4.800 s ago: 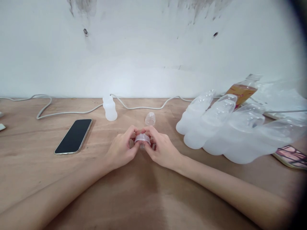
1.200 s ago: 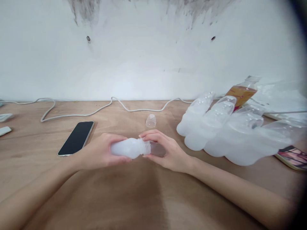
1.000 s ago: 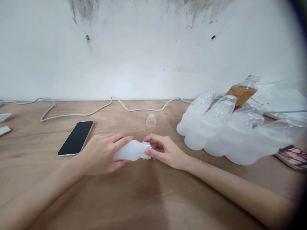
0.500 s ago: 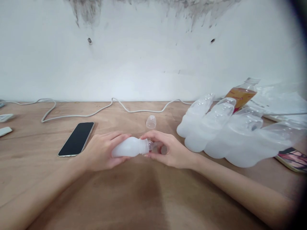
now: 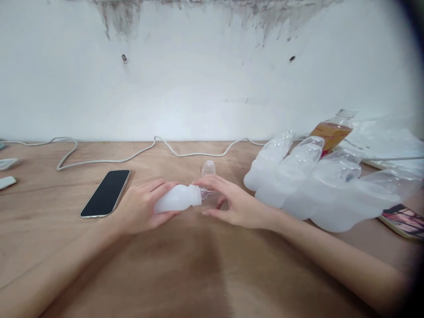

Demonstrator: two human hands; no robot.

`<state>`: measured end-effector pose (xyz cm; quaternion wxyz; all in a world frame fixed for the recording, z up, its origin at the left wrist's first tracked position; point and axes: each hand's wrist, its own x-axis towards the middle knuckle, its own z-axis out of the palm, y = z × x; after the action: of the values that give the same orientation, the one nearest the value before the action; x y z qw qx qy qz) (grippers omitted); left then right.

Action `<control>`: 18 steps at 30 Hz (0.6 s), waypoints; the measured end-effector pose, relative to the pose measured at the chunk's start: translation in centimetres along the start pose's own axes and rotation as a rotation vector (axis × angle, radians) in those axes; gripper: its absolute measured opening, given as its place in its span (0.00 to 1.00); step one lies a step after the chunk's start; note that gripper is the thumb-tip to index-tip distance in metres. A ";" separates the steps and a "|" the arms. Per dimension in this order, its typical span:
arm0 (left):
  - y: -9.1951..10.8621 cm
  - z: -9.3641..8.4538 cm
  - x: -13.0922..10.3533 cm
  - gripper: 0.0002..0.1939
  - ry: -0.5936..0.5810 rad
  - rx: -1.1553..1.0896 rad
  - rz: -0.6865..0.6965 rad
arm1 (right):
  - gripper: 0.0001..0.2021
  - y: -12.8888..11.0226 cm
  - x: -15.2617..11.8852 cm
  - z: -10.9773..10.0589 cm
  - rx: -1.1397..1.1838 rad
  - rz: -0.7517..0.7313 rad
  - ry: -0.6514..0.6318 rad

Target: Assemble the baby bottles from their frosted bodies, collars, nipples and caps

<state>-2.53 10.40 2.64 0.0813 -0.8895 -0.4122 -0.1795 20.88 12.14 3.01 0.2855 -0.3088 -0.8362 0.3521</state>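
Observation:
A white, frosted baby bottle lies sideways above the table, wrapped by the fingers and thumb of my left hand. Its collar and a clear teat point to the right. Around the teat end, my right hand is curved with thumb and fingers apart. The index fingertip is close to the collar's upper edge; whether it touches I cannot tell. Just behind that hand, a clear dome cap stands on the table, its lower part hidden by the fingers.
Several similar bottles with clear caps lie grouped on the right. Behind them leans a drink bottle beside clear plastic wrapping. A dark phone lies left of my left hand, another phone far right. A white cable runs along the wall.
My right thumb and fingers have spread away from the bottle's collar, uncovering more of the teat. The bottle has tilted slightly in my left hand and shifted a little up and left.

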 end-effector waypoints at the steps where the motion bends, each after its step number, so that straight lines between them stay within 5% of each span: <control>1: 0.0 0.0 0.0 0.21 0.002 -0.001 0.007 | 0.21 0.0 -0.1 0.2 -0.026 -0.025 -0.009; 3: 0.1 0.2 -0.1 0.21 0.020 0.017 0.052 | 0.14 -0.1 -0.1 0.8 0.020 0.073 -0.030; 8: 0.5 0.6 -0.4 0.23 0.107 0.126 0.224 | 0.18 -0.7 0.0 1.3 0.325 0.459 -0.157; 15: 1.2 0.4 -0.6 0.22 0.292 0.276 0.282 | 0.22 -0.6 0.2 1.2 0.838 0.734 -0.356; 18: 1.6 -0.1 -0.1 0.23 0.323 0.242 0.234 | 0.26 -0.7 0.4 1.0 0.770 0.694 -0.372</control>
<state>-1.38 9.29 2.66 0.2726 -0.8747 -0.3065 -0.2583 19.71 11.66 3.04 0.0926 -0.3721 -0.5324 0.7547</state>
